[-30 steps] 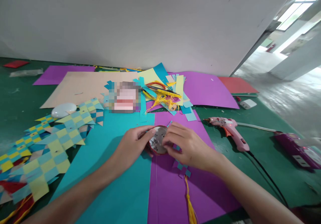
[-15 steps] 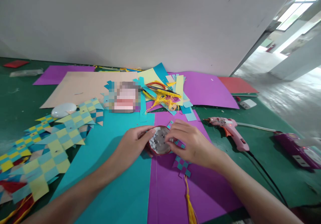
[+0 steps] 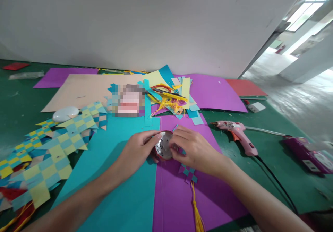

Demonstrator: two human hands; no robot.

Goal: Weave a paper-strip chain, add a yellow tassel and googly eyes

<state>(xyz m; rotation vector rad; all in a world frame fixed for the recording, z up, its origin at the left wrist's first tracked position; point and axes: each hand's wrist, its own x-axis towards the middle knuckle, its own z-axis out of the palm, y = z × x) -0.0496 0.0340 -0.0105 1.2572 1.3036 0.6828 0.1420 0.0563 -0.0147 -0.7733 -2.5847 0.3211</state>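
Observation:
A small round dish with a red rim (image 3: 163, 145) holds scattered dark specks. My left hand (image 3: 142, 145) grips its left side, thumb on the rim. The fingers of my right hand (image 3: 191, 147) are bent together over the dish's right part; whatever they may pinch is too small to see. Under my right hand lies a purple and blue woven paper piece (image 3: 188, 172), partly hidden, with a yellow tassel (image 3: 197, 209) hanging toward me. Teal paper (image 3: 109, 183) and purple paper (image 3: 174, 200) lie below.
On the right are a pink glue gun (image 3: 240, 135) and a purple power strip (image 3: 308, 155). Woven checkered paper pieces (image 3: 53, 152) and a white oval object (image 3: 66, 114) are at left. Paper strips, yellow threads and scissors (image 3: 169, 94) lie behind the dish.
My right hand has shifted slightly left over the dish, covering more of its right part. My left hand still holds the dish in place.

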